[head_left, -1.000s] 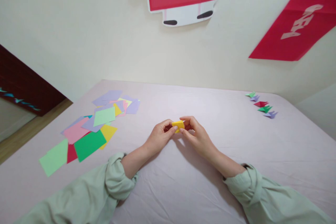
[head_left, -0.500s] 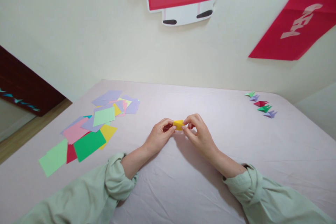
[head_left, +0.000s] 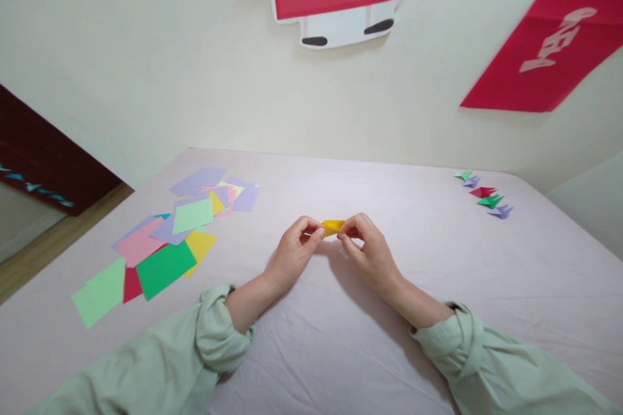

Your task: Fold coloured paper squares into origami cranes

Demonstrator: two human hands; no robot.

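Observation:
A small folded piece of yellow paper [head_left: 333, 227] is held just above the middle of the table. My left hand [head_left: 294, 248] pinches its left end between thumb and fingers. At its right end, my right hand [head_left: 368, 249] grips it the same way. The paper looks tilted, with one fold showing darker yellow; its finer creases are too small to make out. Fingertips cover both ends.
Loose coloured paper sheets, among them a dark green sheet [head_left: 166, 270] and a pink sheet [head_left: 141, 243], overlap on the left of the cloth-covered table [head_left: 311, 350]. Several folded paper cranes, including a red crane [head_left: 483, 192], stand in a row at the far right. Behind rises a wall [head_left: 146, 65].
Both hands have lifted slightly and tipped the yellow paper, so it appears narrower with a darker face showing. The loose sheets and the cranes have stayed put.

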